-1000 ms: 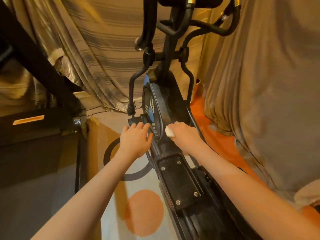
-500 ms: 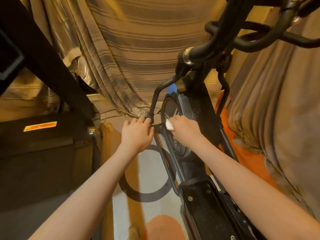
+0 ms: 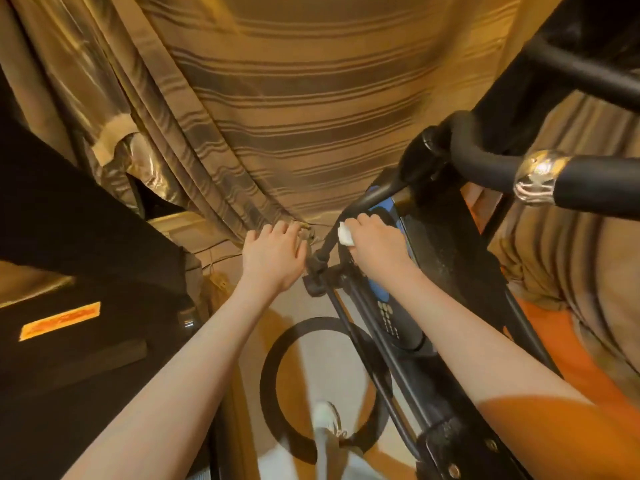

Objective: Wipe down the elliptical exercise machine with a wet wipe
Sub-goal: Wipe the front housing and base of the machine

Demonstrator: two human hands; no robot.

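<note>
The right hand [image 3: 377, 244] is curled around a folded white wet wipe [image 3: 345, 234], pressing it against the upper edge of the elliptical's flywheel housing [image 3: 446, 258], close to where a slanted black linkage rod [image 3: 349, 216] passes. A corner of the wipe protrudes past the knuckles. The left hand [image 3: 273, 258] holds nothing; its fingers lie loosely extended and together, just beside the rod's lower pivot joint [image 3: 317, 271]. Whether it touches the joint cannot be determined.

Progress assessment: wiping is under way on the front portion of the housing. No surface shows a clear wet sheen, so the extent of finished area cannot be confirmed. Pale speckling, possibly dust, is visible on the housing to the right of the wiping hand, indicating that this section probably remains untreated.

Likely outstanding: the padded handlebar [image 3: 491, 168] with its chrome collar [image 3: 536, 181], the lower rails [image 3: 408, 372], and the foot pedal plate [image 3: 460, 448] at the bottom edge. By this reading the task is in an early-to-middle stage.
</note>
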